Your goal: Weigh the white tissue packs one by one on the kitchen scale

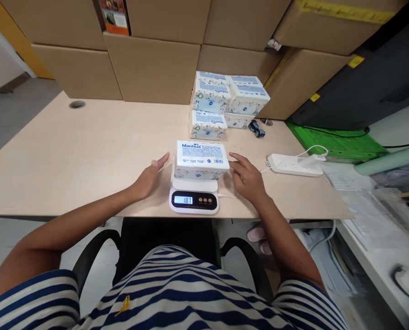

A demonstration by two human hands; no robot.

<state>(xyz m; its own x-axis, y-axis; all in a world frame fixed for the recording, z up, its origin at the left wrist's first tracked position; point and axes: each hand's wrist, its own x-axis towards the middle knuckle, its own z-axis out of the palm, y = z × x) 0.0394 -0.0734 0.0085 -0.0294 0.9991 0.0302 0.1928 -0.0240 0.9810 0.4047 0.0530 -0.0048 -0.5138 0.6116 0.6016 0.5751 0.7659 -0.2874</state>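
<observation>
White "Manhua" tissue pkg (202, 158) sits flat on a white scale (195, 185) near the front edge of a pale tabletop (87, 151); lit display (183, 200) shows digits 1-8-7. L hand (149, 179) is spread, free, just beside the scale. R hand (247, 178) has loosely bent fingers by the pkg's right end, not gripping; can't tell if they touch. Behind: stacked similar pkgs (211, 96), cardboard boxes (156, 68). Power strip (295, 165) at right.
</observation>
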